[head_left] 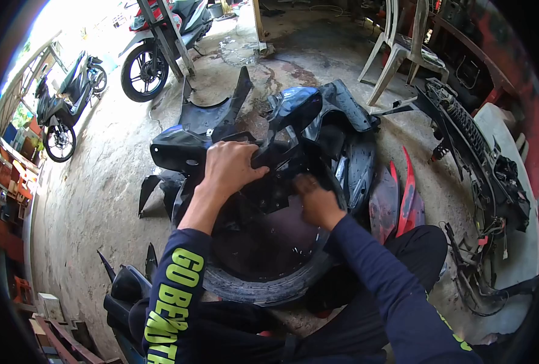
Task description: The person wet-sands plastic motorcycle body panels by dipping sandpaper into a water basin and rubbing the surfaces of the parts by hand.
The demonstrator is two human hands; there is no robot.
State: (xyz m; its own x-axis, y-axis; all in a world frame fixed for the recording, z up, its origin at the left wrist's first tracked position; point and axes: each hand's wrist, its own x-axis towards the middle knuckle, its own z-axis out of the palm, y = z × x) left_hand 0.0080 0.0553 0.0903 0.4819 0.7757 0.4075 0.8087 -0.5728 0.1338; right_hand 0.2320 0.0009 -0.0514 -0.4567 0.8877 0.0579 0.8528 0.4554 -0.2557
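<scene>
In front of me is a round basin with a grey, tyre-like rim (269,291), holding dark water. A black plastic motorcycle panel (190,151) lies across its far side. My left hand (228,167) is closed over the panel's near edge, with the thumb pointing right. My right hand (319,203) is low over the water against the dark inner part of the panel. Its fingers are curled, and what they hold, if anything, is hidden in shadow. Wet black body panels (351,106) rest on the basin's far right side.
Red fairing pieces (406,197) stand right of the basin. Further right lies a black motorcycle part with wiring (494,176). More black panels (127,288) are at lower left. A plastic chair (403,54) stands behind, and parked motorcycles (69,100) are at upper left.
</scene>
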